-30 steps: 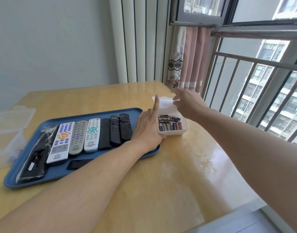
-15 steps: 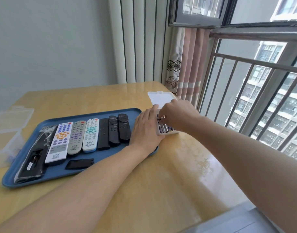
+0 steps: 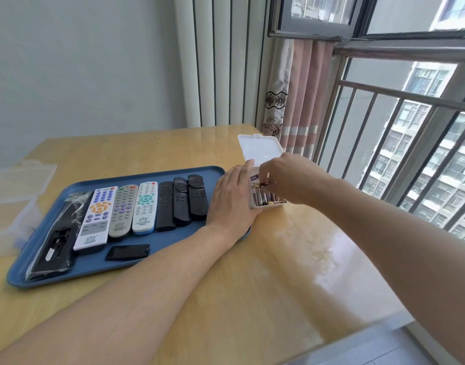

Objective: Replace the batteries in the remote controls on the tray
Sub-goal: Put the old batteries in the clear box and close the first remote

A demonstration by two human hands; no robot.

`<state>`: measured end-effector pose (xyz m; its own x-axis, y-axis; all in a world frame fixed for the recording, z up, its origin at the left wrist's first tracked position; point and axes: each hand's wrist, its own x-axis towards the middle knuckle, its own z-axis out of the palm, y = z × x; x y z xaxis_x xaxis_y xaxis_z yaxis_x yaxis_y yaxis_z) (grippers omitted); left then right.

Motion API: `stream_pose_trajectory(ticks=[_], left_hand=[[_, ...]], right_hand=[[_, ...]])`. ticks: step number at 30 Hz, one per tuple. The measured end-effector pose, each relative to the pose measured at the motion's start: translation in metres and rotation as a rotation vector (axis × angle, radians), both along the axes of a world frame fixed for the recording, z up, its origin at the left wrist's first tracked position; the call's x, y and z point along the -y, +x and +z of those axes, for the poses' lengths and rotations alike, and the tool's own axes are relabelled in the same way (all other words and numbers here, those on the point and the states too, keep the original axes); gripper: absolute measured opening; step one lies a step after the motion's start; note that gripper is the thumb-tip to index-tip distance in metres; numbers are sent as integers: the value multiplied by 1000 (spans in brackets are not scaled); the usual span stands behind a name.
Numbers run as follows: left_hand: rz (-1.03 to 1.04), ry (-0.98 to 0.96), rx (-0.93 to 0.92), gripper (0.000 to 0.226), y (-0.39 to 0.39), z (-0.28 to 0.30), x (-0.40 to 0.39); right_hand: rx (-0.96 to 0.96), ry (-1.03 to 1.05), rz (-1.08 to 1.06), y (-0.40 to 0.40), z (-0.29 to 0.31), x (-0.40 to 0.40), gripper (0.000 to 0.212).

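1. The flat blue plastic tray (image 3: 213,171) holds seven remote controls (image 3: 145,206) in a row and a loose black battery cover (image 3: 128,251).
2. Just right of the tray, the small white plastic box (image 3: 252,204) holds batteries (image 3: 265,198). The left hand (image 3: 232,200) rests flat against it, fingers straight.
3. The right hand (image 3: 292,177) reaches inside, fingers curled; what it holds, I cannot tell.
4. The box's open lid (image 3: 260,148) stands behind.

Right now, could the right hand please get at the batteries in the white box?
Probably yes: the white box has its lid flipped back, and the right hand already reaches into the batteries, while the left hand rests beside it.

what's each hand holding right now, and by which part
Left hand steadies the battery box by its near-left side. Right hand reaches among the batteries; its grip is hidden.
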<state>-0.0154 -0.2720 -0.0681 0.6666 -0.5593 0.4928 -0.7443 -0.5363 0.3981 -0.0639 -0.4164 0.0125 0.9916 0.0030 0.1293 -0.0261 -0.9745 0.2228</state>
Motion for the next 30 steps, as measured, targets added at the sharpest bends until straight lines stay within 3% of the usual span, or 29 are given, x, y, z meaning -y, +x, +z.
stream_pose_trajectory(ticks=[5, 10, 15, 18, 21, 25, 30], left_hand=[[16, 0, -1, 109, 2, -2, 0], [19, 22, -3, 111, 4, -5, 0], [32, 27, -51, 112, 8, -8, -2], [32, 16, -98, 108, 10, -9, -1], [23, 18, -128, 104, 10, -8, -2], [8, 32, -157, 103, 12, -8, -3], [10, 92, -189, 96, 17, -12, 0]], right_hand=[[-244, -163, -27, -3, 9, -1, 27], [-275, -333, -31, 8, 7, -12, 25], [-385, -325, -45, 22, 14, -16, 20], [-451, -289, -31, 33, 14, -14, 29], [-458, -322, -23, 38, 12, -14, 38], [-440, -345, 2, 38, 13, -15, 29], [-454, -254, -2, 39, 18, -12, 39]])
